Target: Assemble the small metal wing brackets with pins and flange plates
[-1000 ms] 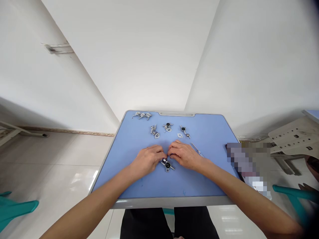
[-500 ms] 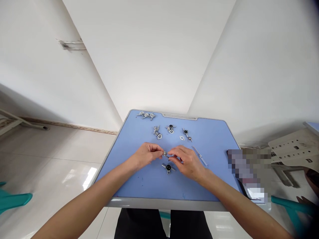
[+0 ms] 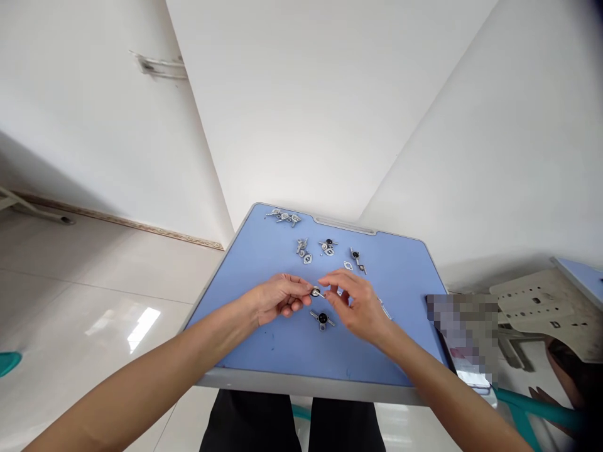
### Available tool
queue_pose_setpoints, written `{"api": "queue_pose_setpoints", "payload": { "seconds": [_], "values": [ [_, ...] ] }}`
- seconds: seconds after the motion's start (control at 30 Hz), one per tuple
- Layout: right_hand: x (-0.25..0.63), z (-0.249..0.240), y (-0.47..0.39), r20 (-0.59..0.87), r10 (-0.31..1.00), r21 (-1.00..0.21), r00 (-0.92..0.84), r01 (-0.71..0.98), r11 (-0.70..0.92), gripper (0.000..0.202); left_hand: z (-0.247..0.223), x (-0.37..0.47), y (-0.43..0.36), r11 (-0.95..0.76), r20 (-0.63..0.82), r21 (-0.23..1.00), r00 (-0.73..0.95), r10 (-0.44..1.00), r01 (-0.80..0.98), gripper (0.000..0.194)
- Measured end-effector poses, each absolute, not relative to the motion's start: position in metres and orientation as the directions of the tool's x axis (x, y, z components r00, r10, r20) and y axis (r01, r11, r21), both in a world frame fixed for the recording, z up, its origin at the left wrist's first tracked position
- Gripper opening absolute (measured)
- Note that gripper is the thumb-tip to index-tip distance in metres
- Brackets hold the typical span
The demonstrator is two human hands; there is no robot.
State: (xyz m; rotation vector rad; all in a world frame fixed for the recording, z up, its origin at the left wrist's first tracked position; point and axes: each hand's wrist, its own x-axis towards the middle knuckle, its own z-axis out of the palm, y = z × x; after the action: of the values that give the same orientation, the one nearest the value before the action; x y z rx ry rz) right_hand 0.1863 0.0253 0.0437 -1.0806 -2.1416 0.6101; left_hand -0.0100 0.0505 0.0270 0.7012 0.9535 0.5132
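Note:
Over the middle of the blue table, my left hand (image 3: 281, 297) pinches a small round metal part with a thin stem (image 3: 315, 292) between thumb and index finger; its other fingers are loosely curled. My right hand (image 3: 354, 300) is just right of it, index finger lifted apart from the thumb. Its thumb tip is at the end of the stem; I cannot tell whether they touch. Below the hands lies a metal fitting with a round black centre and side arms (image 3: 323, 319). A thin clear stick (image 3: 385, 309) is partly hidden behind my right hand.
Further back on the blue table (image 3: 249, 351) lie a row of metal fittings (image 3: 285, 217), a small cluster of parts (image 3: 304, 250), a black-centred fitting with a plate (image 3: 328, 247), another fitting (image 3: 356, 256) and a flat oval ring (image 3: 347, 265). A blurred-out object (image 3: 459, 339) is at the right edge.
The round part has turned so its dark-rimmed face shows and its stem points right. My right index finger has lifted away from it. The view has shifted slightly.

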Motion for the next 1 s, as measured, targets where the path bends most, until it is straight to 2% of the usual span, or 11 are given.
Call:
{"api": "queue_pose_setpoints", "payload": {
  "seconds": [0.1,0.17,0.23,0.3,0.37,0.43,0.5,0.6,0.77,1.0],
  "values": [
    [0.194,0.043,0.021,0.453,0.673,-0.391,-0.585,0.547,0.74,0.016,0.028,-0.011,0.049,0.672,-0.549,0.735,0.503,0.668,-0.089,0.036],
    [0.196,0.041,0.017,0.487,0.646,-0.304,-0.587,0.58,0.756,0.012,0.029,-0.01,0.047,0.671,-0.549,0.738,0.514,0.659,-0.071,0.035],
    [0.196,0.039,0.012,0.505,0.686,-0.323,-0.524,0.623,0.713,0.014,0.029,-0.01,0.046,0.645,-0.545,0.764,0.531,0.649,-0.003,0.032],
    [0.197,0.037,0.003,0.48,0.776,-0.426,-0.409,0.665,0.614,0.013,0.026,-0.011,0.044,0.541,-0.511,0.833,0.53,0.677,0.112,0.029],
    [0.199,0.032,-0.008,0.41,0.866,-0.551,-0.286,0.679,0.485,0.011,0.021,-0.012,0.041,0.329,-0.396,0.918,0.511,0.763,0.221,0.025],
    [0.2,0.025,-0.02,0.348,0.916,-0.622,-0.199,0.683,0.384,0.01,0.016,-0.012,0.037,0.061,-0.22,0.947,0.498,0.839,0.315,0.02],
    [0.201,0.016,-0.031,0.346,0.926,-0.634,-0.148,0.691,0.347,0.011,0.013,-0.011,0.031,-0.187,-0.079,0.883,0.528,0.846,0.431,0.018],
    [0.197,0.006,-0.04,0.398,0.91,-0.601,-0.12,0.715,0.357,0.012,0.013,-0.006,0.022,-0.416,0.0,0.719,0.599,0.801,0.556,0.023],
    [0.186,-0.001,-0.043,0.487,0.863,-0.506,-0.137,0.761,0.407,0.013,0.01,0.002,0.013,-0.507,0.049,0.584,0.596,0.802,0.634,0.02],
    [0.175,-0.005,-0.047,0.497,0.855,-0.416,-0.149,0.824,0.385,0.017,0.004,0.006,0.01,-0.496,0.081,0.554,0.55,0.831,0.669,0.009]
  ]
}}
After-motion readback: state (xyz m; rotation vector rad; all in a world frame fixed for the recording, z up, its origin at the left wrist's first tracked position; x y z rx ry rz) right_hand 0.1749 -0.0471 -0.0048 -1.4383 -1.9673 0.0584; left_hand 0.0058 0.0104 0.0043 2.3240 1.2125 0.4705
